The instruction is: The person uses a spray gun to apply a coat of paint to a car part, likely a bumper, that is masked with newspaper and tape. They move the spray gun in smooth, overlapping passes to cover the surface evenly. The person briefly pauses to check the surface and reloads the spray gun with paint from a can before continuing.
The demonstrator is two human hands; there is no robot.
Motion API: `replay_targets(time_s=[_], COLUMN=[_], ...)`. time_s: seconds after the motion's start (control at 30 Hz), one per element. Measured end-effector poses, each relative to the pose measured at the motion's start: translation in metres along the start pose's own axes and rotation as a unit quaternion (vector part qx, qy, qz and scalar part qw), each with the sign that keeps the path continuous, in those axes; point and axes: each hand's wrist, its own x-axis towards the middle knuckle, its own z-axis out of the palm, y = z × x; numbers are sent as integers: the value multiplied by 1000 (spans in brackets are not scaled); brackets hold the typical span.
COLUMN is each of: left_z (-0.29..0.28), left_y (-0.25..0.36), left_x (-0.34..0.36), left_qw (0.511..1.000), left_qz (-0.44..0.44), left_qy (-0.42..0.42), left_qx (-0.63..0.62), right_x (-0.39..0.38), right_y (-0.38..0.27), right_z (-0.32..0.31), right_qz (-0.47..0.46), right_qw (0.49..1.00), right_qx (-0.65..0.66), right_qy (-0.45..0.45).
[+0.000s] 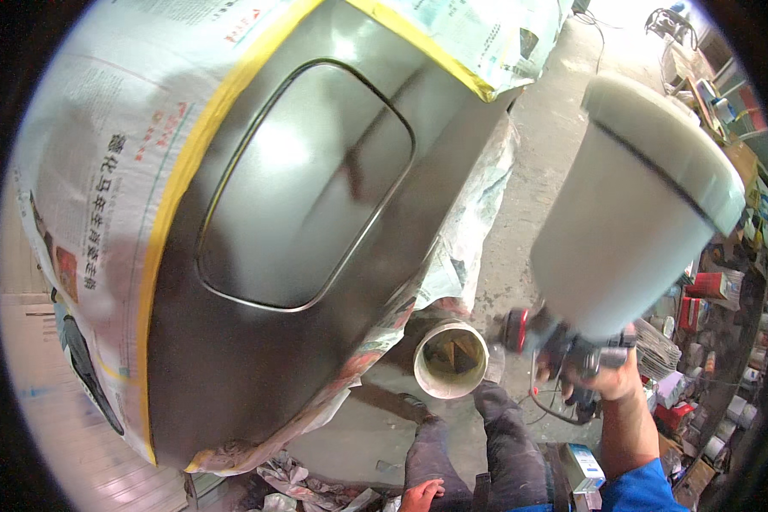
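Gripping spray gun [610, 273] in right hand [619, 381]; cannot tell grip of left hand [421, 496]. Apparently coating panel [316, 213]; next, likely keep passes even.

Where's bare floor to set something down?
Concrete floor: one strip between the masking paper edging the dark panel and the spray cup; another left of the legs, bordered by crumpled paper. Crowded: far right, boxes.

Right hand [614, 378] curled, left hand [423, 495] low, the 2 apart
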Motion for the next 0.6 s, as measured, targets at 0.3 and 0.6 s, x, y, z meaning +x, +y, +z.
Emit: replay_targets(time_s=[0.3,0.6], left_z=[7,-2], left_y=[3,10], left_x=[1,9], left_qw=[998,996], left_qz=[-26,54], left_qy=[-28,-61], left_qx=[51,19], right_x=[29,-17], right_y=[-28,0], right_z=[-17,78], right_qz=[-131,-109], right_qw=[960,976], right_qx=[-113,-90], right_qy=[221,165])
